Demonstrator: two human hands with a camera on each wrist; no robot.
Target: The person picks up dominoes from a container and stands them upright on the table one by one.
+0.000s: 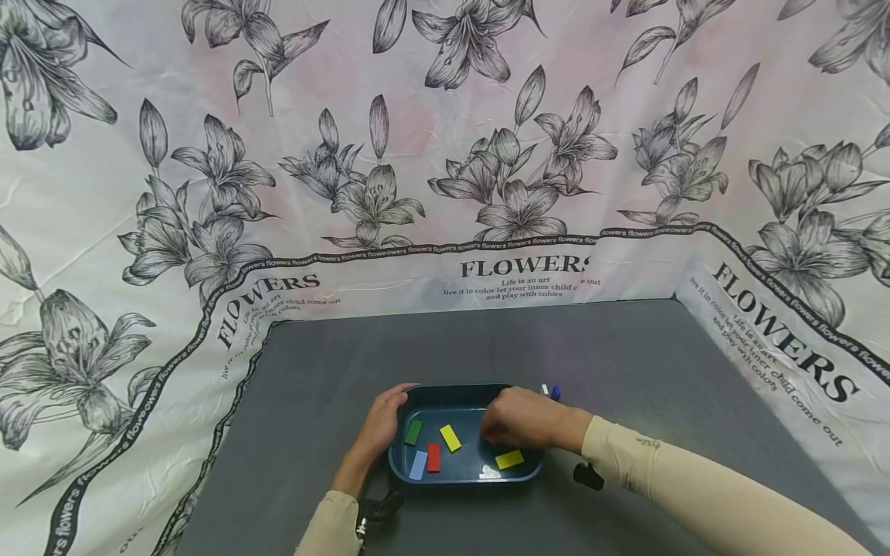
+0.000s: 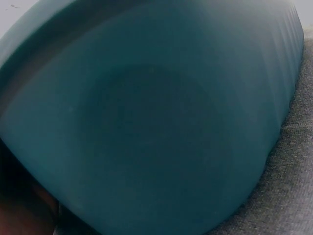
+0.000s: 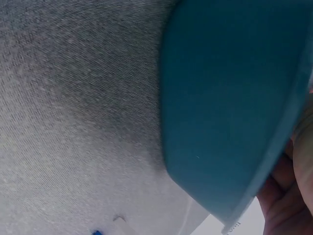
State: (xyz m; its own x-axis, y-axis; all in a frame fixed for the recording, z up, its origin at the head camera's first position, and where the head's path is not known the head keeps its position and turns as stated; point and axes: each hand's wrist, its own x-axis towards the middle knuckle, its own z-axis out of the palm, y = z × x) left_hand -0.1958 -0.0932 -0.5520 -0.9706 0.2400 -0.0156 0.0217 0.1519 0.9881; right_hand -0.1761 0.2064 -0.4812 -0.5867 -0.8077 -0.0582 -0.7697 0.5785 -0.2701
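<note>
A dark teal tray [image 1: 469, 466] lies on the grey table. My left hand [image 1: 381, 423] holds its left end at the rim; the left wrist view is mostly filled by the tray's outer wall [image 2: 151, 127]. Reaching over the right end, my right hand [image 1: 524, 417] has its fingers curled down inside; whether they pinch anything is hidden. Flat blocks lie in the tray: green [image 1: 413, 432], red [image 1: 434, 457], light blue [image 1: 418, 465], a yellow block [image 1: 450, 439] in the middle, and another yellow block [image 1: 510, 459] just below my right hand.
Beyond the tray's right end, a small white piece [image 1: 545, 390] and a blue piece [image 1: 555, 393] are on the grey table [image 1: 313, 371]. A flower-printed cloth [image 1: 389, 286] hangs around the table's back and sides. Dark devices [image 1: 589, 476] sit by both wrists.
</note>
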